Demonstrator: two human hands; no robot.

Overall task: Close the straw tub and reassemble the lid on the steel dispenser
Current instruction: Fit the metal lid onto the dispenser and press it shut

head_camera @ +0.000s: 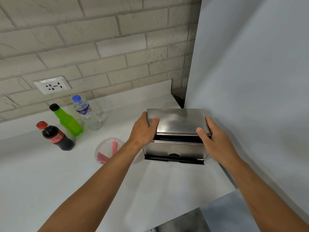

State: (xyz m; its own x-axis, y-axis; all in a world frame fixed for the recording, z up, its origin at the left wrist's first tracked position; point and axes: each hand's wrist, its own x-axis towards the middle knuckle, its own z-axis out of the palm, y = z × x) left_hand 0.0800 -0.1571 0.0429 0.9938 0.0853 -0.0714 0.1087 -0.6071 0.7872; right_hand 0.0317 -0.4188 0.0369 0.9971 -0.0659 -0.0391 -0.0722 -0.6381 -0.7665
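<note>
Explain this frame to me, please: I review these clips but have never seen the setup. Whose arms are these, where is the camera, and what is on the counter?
There is no machine here. A person wears a wide-angle camera on the head, so you look down along their own bare arms. The left hand and right hand grip the two ends of a steel lid, holding it over the steel dispenser on a white counter. A dark gap shows under the lid's front edge. Beside it lies a clear straw tub with red straws, then a cola bottle, green bottle and water bottle.
</note>
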